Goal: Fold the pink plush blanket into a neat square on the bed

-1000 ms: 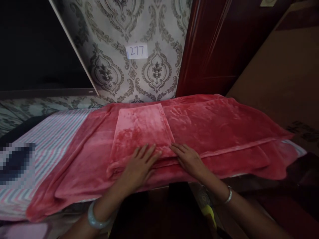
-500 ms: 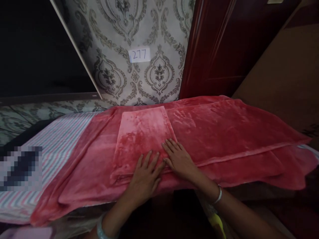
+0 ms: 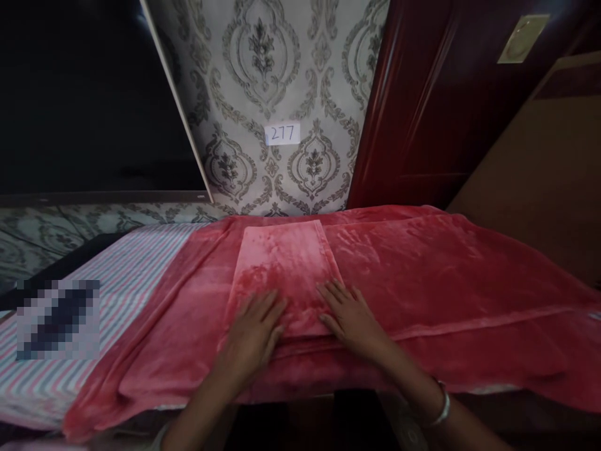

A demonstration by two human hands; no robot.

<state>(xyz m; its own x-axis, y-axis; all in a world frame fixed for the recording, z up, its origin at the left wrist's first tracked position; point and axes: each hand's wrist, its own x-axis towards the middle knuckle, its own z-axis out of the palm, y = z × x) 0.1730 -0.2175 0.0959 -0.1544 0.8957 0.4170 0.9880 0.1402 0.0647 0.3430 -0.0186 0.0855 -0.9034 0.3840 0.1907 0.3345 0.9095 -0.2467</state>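
A red plush blanket (image 3: 413, 269) is spread across a long surface in front of me. Near its middle lies a folded, lighter rectangular section (image 3: 286, 250), flat with its near edge toward me. My left hand (image 3: 251, 335) rests palm down on the near left part of that fold, fingers stretched out and slightly blurred. At the fold's right edge my right hand (image 3: 350, 316) lies palm down, its fingers spread. Neither hand grips the cloth.
Striped cloth (image 3: 145, 257) shows under the blanket at left, with a pixelated patch (image 3: 61, 319) over it. Behind stand a dark television screen (image 3: 94, 100), patterned wallpaper with a paper label (image 3: 282, 133), and a dark red door (image 3: 422, 106). A brown panel (image 3: 539, 181) is at right.
My hands have moved apart on the fold, the left one shifting toward its left side. The view has tilted upward a little. The folded section keeps its shape.
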